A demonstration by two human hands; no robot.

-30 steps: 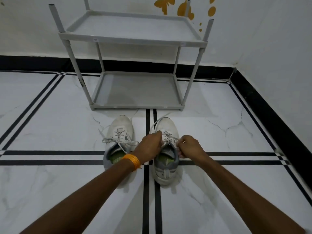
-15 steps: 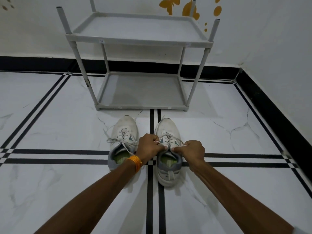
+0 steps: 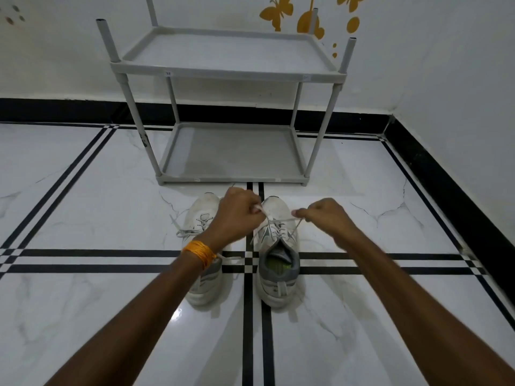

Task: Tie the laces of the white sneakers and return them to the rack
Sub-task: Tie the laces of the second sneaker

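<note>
Right sneaker (image 3: 278, 246): your left hand (image 3: 237, 215) and right hand (image 3: 324, 215) each pinch a lace end, pulled taut; knot unfinished.
Left sneaker (image 3: 202, 218): laces loose.
Rack (image 3: 231, 71): beyond the sneakers, awaiting both.

Grey plastic two-tier rack (image 3: 228, 71): both shelves bare, front open between corner posts. Two white sneakers (image 3: 278, 246) stand just before its lower shelf. White marble floor (image 3: 83, 207) open left and right; white wall (image 3: 459, 79) closes right side.
</note>
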